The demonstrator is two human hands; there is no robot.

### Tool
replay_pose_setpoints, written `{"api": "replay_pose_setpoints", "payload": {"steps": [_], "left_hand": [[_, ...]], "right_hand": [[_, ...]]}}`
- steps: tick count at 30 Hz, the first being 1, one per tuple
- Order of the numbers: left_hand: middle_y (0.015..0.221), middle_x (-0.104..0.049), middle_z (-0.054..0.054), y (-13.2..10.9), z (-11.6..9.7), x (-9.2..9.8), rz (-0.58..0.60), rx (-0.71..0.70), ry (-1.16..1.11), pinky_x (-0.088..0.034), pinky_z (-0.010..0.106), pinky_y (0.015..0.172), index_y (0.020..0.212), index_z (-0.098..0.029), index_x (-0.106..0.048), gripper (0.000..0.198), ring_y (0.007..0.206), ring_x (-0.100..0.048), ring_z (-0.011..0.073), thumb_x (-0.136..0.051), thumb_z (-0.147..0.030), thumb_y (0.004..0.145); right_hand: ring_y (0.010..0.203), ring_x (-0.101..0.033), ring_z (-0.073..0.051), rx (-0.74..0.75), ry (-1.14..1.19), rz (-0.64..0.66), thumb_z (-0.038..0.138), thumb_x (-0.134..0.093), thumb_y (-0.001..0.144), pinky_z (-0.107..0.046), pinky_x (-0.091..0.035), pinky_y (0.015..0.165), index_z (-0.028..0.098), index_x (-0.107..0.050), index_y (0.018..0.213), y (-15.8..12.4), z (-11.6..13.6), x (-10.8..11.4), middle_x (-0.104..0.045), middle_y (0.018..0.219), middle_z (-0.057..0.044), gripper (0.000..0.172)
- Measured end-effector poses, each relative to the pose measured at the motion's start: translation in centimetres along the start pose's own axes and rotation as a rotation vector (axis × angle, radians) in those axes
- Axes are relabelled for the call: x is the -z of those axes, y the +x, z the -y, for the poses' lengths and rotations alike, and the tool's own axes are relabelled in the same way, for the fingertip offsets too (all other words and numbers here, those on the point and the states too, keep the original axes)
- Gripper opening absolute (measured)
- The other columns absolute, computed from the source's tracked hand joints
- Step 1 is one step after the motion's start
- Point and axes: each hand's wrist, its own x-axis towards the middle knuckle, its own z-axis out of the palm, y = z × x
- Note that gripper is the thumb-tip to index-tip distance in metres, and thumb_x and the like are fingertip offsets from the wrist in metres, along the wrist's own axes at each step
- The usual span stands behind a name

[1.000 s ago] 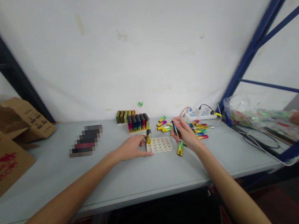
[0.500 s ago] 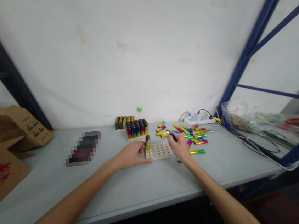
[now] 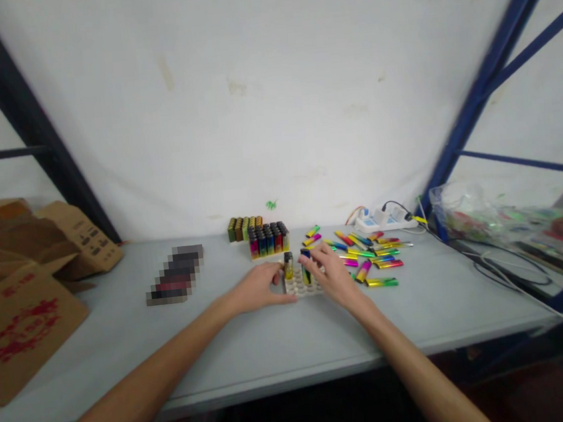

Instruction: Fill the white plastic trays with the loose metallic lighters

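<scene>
Beyond the front edge of the desk (image 3: 257, 358), the left hand (image 3: 257, 289) lies at the near left corner of the tray (image 3: 297, 291), thumb and fingers spread wide about its end; how firmly it presses cannot be told. From the other side the right hand (image 3: 332, 276) leans in, its digits drawn narrow on a lighter (image 3: 307, 275), which it holds over the tray, just left of its fingertips. Its long axis is close to upright, dark top up, so it lines up with the tray's round holes; whether its foot has entered one is hidden. The right hand is plainly the nearer to it, with the left across a gap. Left of it, and a little farther back, a second lighter (image 3: 289, 268) stands upright near the left fingers. Past the right hand, shiny pieces (image 3: 363, 271) lie scattered; behind the tray a rack (image 3: 268, 240) is packed with upright lighters. Compared with half a second ago, the right hand has come left from the tray's right end, bringing the lighter in over the holes, while the left hand keeps its corner and the second lighter its place.
</scene>
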Motion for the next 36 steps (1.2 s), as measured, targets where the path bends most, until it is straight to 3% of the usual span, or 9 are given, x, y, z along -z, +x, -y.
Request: {"api": "replay_pose_setpoints", "payload": {"steps": [5,10,13,18,23,27,30,33,36], "left_hand": [[0.086,-0.063,0.003,-0.1,-0.2,0.1,0.001,-0.001,0.006,-0.042,0.03,0.067,0.093,-0.018,-0.062,0.061,0.076,-0.058,0.0214,-0.074,-0.074,0.073],[0.089,-0.064,0.005,0.1,0.3,-0.2,0.011,0.0,0.021,-0.043,0.032,0.071,0.097,-0.017,-0.063,0.063,0.08,-0.06,0.0234,-0.074,-0.074,0.074],[0.089,-0.065,0.005,0.1,0.5,-0.3,0.014,-0.005,0.021,-0.044,0.033,0.072,0.097,-0.017,-0.063,0.064,0.08,-0.06,0.0239,-0.073,-0.075,0.074],[0.089,-0.065,0.005,0.1,0.5,-0.3,0.003,-0.014,0.023,-0.044,0.032,0.072,0.095,-0.018,-0.062,0.06,0.08,-0.061,0.0235,-0.074,-0.073,0.074],[0.088,-0.065,0.005,0.1,0.3,0.0,0.013,0.002,0.014,-0.044,0.032,0.072,0.092,-0.018,-0.061,0.059,0.08,-0.061,0.0235,-0.074,-0.073,0.074],[0.086,-0.064,0.003,0.1,0.1,0.2,0.007,-0.012,-0.022,-0.044,0.032,0.07,0.091,-0.019,-0.061,0.061,0.078,-0.06,0.0228,-0.074,-0.075,0.072],[0.083,-0.063,0.003,0.2,0.2,0.3,0.002,-0.003,-0.031,-0.045,0.033,0.071,0.086,-0.02,-0.059,0.061,0.076,-0.06,0.0229,-0.075,-0.076,0.069],[0.082,-0.061,0.003,0.3,0.3,0.4,-0.026,0.001,0.003,-0.046,0.034,0.074,0.08,-0.021,-0.056,0.059,0.077,-0.06,0.0239,-0.077,-0.074,0.066],[0.086,-0.062,0.005,0.4,0.5,0.4,-0.04,-0.002,0.043,-0.049,0.037,0.081,0.081,-0.021,-0.054,0.054,0.083,-0.062,0.0264,-0.078,-0.068,0.067]], "right_hand": [[0.058,-0.049,-0.016,-0.022,-0.022,0.117,0.052,-0.05,0.105,-0.028,-0.032,0.06,0.024,-0.048,0.075,0.6,-0.1,-0.1,-0.057,0.065,0.001,0.041],[0.068,-0.059,-0.017,0.067,-0.166,0.362,0.033,-0.057,0.105,-0.026,-0.036,0.064,0.021,-0.055,0.084,1.5,-0.6,-0.6,-0.065,0.074,-0.003,0.025],[0.077,-0.065,-0.019,0.099,-0.287,0.439,0.029,-0.058,0.105,-0.026,-0.039,0.068,0.018,-0.061,0.095,1.8,-0.4,-0.8,-0.071,0.086,-0.008,0.015],[0.085,-0.07,-0.023,0.095,-0.457,0.464,0.036,-0.056,0.106,-0.027,-0.043,0.071,0.016,-0.067,0.102,2.5,0.0,-1.3,-0.074,0.095,-0.014,0.024],[0.069,-0.064,-0.018,0.121,-0.338,0.51,0.048,-0.06,0.102,-0.026,-0.038,0.061,0.017,-0.07,0.091,2.9,-0.2,0.4,-0.072,0.08,-0.007,0.035],[0.062,-0.058,-0.014,0.1,-0.088,0.473,0.053,-0.06,0.1,-0.024,-0.039,0.059,0.018,-0.072,0.086,3.9,-3.2,3.9,-0.069,0.072,-0.001,0.04],[0.069,-0.063,-0.016,0.008,-0.138,0.333,0.04,-0.058,0.101,-0.026,-0.046,0.067,0.018,-0.074,0.095,5.9,-7.3,6.0,-0.074,0.079,-0.003,0.028],[0.088,-0.069,-0.02,-0.021,-0.295,0.3,0.018,-0.057,0.098,-0.033,-0.051,0.085,0.015,-0.075,0.107,8.4,-11.1,6.2,-0.077,0.1,-0.011,0.02],[0.111,-0.066,-0.022,0.038,-0.421,0.348,-0.002,-0.047,0.091,-0.035,-0.047,0.105,0.009,-0.071,0.124,10.5,-13.5,4.8,-0.072,0.122,-0.018,0.042]]}}
